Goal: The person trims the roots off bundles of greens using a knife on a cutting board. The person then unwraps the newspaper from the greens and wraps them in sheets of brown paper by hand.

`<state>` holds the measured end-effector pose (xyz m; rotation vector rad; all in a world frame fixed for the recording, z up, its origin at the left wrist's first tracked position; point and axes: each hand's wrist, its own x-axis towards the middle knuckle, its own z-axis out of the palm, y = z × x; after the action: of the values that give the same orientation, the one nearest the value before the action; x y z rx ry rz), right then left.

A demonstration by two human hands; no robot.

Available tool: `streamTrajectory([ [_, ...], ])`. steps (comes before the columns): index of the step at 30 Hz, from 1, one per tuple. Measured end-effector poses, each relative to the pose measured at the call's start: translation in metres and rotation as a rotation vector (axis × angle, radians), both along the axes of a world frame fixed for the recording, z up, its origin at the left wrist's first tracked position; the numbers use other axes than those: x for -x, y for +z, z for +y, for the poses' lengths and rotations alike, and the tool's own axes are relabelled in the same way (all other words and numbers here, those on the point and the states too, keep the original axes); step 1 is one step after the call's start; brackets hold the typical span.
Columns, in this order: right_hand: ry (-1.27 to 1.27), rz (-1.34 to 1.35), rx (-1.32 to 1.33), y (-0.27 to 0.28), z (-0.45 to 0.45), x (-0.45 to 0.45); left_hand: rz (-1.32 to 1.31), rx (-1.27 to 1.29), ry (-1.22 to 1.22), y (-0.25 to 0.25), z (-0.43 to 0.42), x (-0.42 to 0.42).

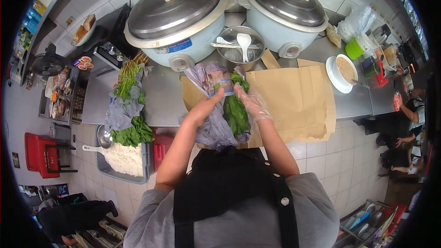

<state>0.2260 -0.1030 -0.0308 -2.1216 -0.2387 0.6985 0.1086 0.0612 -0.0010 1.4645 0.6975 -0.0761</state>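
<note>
A bundle of leafy greens (pixel 235 115) lies in crumpled purple-grey wrapping paper (pixel 212 126) at the counter's front edge, before my body. My left hand (pixel 207 106), bare, is closed on the paper at the bundle's left side, thumb on top. On the other side my right hand (pixel 251 103), in a see-through plastic glove, is closed around the leaves. Some fingertips are hidden by the leaves and paper. Beneath the bundle is brown paper (pixel 289 103), spread over the counter and past its edge. A second bunch of greens (pixel 133 129), partly wrapped, lies to the left.
Two big rice cookers (pixel 195 34) (pixel 285 23) stand at the back, with a metal bowl (pixel 241 63) of white scoops between them. A soup bowl (pixel 346 70) sits right. Below left, a grey tub (pixel 146 165) holds white rice. People (pixel 411 115) are at far right.
</note>
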Motion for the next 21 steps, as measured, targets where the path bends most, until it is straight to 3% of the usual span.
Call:
streamTrajectory([
  [6, -0.037, 0.065, -0.376, -0.053, -0.018, -0.022, -0.129, 0.135, 0.248, -0.036, 0.046, 0.023],
  [10, -0.03, 0.1, -0.353, -0.063, -0.029, -0.032, -0.128, 0.386, 0.391, -0.053, 0.063, 0.027],
  [12, 0.009, -0.117, -0.048, -0.058, -0.031, -0.037, -0.219, 0.485, 0.429, -0.057, 0.057, 0.023],
  [13, 0.014, -0.117, -0.048, -0.049, -0.029, -0.037, -0.22, 0.486, 0.434, -0.049, 0.052, 0.02],
  [16, 0.078, -0.27, -0.041, -0.006, -0.031, -0.03, -0.161, 0.387, 0.37, -0.033, 0.037, 0.008],
  [18, 0.155, -0.421, 0.068, 0.031, -0.02, -0.015, -0.232, -0.244, 0.082, -0.031, 0.029, 0.002],
  [21, 0.157, -0.625, 0.127, 0.011, 0.008, 0.003, -0.292, -0.313, 0.136, -0.04, 0.032, -0.016],
])
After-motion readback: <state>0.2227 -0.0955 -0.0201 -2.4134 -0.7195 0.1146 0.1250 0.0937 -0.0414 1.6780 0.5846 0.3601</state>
